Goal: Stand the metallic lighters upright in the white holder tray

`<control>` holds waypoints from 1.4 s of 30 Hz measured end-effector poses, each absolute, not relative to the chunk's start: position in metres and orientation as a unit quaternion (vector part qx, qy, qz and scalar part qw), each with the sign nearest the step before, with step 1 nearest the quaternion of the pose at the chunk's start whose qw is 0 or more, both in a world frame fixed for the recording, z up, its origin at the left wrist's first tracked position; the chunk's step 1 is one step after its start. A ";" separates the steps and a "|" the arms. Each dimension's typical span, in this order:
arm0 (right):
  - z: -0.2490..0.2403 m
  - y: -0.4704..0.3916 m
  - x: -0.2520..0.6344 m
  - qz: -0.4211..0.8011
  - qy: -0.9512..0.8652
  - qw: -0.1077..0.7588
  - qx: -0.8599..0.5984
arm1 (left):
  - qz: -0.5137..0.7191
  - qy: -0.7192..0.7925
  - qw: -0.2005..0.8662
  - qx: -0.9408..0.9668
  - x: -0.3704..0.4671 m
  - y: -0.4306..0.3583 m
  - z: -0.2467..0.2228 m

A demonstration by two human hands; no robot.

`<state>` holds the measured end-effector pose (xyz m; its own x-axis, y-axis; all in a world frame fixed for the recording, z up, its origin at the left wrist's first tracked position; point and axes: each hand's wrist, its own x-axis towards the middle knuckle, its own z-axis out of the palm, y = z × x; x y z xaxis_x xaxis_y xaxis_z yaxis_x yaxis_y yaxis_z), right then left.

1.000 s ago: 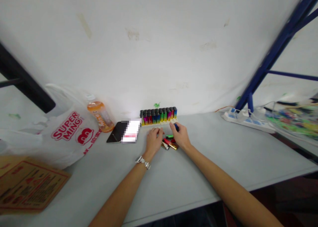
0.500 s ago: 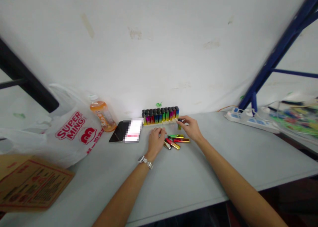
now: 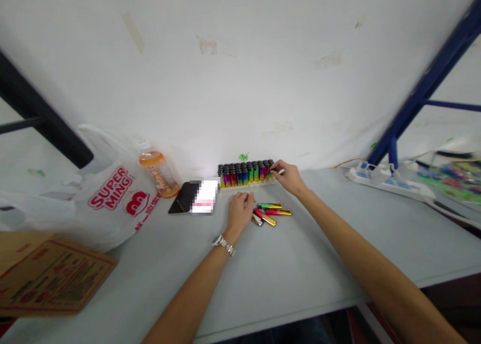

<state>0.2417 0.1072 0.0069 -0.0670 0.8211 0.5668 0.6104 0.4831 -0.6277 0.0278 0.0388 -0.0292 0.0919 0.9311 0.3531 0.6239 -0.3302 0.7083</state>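
Rows of colourful lighters with black tops (image 3: pixel 244 174) stand upright in a pale tray (image 3: pixel 246 187) against the wall. At the tray's right end, my right hand (image 3: pixel 287 176) pinches a lighter, mostly hidden by the fingers and the neighbouring lighters. My left hand (image 3: pixel 241 211), with a silver watch at the wrist, rests on the table with fingers curled; what they hold, if anything, is hidden. Just right of it lie several loose lighters, among them a green one (image 3: pixel 269 205), a red one (image 3: pixel 278 212) and a red and gold one (image 3: pixel 265 217).
Left of the tray are a dark phone-like object (image 3: pixel 184 197), an orange bottle (image 3: pixel 160 173), a white plastic bag (image 3: pixel 112 198) and a cardboard box (image 3: pixel 56 276). A white power strip (image 3: pixel 391 182) and a clear bag of colourful items (image 3: pixel 454 176) lie at the right.
My right hand has moved up to the tray's right end, taking the lighter from in front of it to among the standing ones. The whole view has shifted slightly.
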 end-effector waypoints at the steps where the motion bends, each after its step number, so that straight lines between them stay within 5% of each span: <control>1: 0.008 0.111 0.243 0.109 -0.735 0.452 -0.493 | 0.396 0.544 0.194 0.714 0.028 0.039 -0.030; 13: 0.013 0.120 0.231 0.004 -0.769 0.380 -0.515 | 0.402 0.542 0.188 0.713 0.027 0.039 -0.031; 20: 0.013 0.084 0.215 -0.071 -0.750 0.263 -0.603 | 0.400 0.542 0.179 0.717 0.028 0.037 -0.028; 30: 0.016 0.043 0.218 -0.070 -0.780 0.200 -0.589 | 0.404 0.536 0.186 0.718 0.027 0.039 -0.029; 42: 0.014 0.068 0.211 0.180 -0.802 0.120 -0.557 | 0.400 0.540 0.197 0.714 0.027 0.038 -0.026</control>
<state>0.2113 0.0681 0.0137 -0.3496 0.9369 -0.0073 0.8504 0.3141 -0.4221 0.0272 0.0376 -0.0263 0.0971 0.9290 0.3571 0.6135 -0.3384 0.7135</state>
